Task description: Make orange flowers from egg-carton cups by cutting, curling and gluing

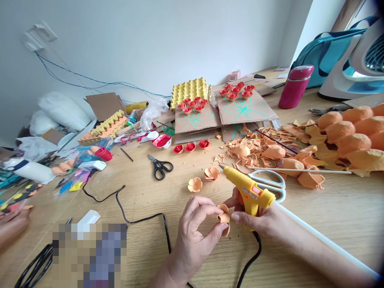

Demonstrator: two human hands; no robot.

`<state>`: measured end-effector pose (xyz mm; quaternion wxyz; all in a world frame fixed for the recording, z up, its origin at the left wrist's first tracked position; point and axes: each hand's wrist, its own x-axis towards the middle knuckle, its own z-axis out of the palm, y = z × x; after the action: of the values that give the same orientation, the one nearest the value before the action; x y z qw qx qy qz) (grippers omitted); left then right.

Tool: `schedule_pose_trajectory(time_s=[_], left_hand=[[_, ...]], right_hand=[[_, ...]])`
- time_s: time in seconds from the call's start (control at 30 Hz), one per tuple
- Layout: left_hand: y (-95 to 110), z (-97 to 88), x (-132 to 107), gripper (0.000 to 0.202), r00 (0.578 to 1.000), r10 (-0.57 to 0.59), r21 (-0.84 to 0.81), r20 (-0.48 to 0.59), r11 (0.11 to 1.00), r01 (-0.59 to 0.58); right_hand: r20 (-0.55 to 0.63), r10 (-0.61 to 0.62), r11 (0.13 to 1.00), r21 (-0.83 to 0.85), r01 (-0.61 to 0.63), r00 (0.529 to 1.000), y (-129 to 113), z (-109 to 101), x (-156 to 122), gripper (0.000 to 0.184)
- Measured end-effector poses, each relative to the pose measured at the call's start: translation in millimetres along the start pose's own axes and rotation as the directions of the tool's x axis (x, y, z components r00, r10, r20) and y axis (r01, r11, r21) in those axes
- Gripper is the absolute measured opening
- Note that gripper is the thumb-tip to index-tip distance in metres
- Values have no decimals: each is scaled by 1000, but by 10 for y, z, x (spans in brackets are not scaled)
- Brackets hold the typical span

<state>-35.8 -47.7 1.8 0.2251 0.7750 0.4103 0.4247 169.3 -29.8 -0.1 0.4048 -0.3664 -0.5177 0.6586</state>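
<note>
My left hand pinches a small orange egg-carton flower piece between thumb and fingers, low in the middle of the view. My right hand grips a yellow hot glue gun, whose nozzle points up and left; the thumb also touches the orange piece. The gun's black cord trails down toward me. Two finished orange flowers lie on the wooden table just beyond my hands.
White-handled scissors lie behind the glue gun, black scissors further left. Orange carton scraps, an orange egg tray, red flowers on cardboard, a maroon flask and left-side clutter surround. Another person's hand rests at far left.
</note>
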Motion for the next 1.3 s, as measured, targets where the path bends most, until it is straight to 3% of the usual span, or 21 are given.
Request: schedule_pose_trajectory(time_s=[0.23, 0.53, 0.73, 1.03, 1.2, 1.3], left_hand=[[17, 38, -63, 9, 999, 11, 57, 36, 998, -13], [54, 32, -39, 12, 996, 84, 127, -8, 988, -83], [31, 30, -65, 17, 997, 83, 116, 9, 990, -83], [27, 6, -69, 14, 995, 88, 116, 43, 989, -92], [10, -23, -69, 54, 992, 55, -18, 113, 998, -53], [-14, -11, -72, 59, 990, 35, -40, 138, 999, -30]], right_hand=[[91, 48, 979, 193, -65, 995, 184, 57, -24, 35], [44, 46, 987, 154, -52, 998, 97, 78, -34, 38], [63, 45, 979, 194, -56, 997, 139, 69, -32, 38], [40, 50, 991, 121, -54, 998, 117, 38, -26, 37], [48, 53, 987, 148, -60, 997, 65, 15, -27, 33], [58, 55, 985, 160, -63, 997, 41, 12, -41, 33]])
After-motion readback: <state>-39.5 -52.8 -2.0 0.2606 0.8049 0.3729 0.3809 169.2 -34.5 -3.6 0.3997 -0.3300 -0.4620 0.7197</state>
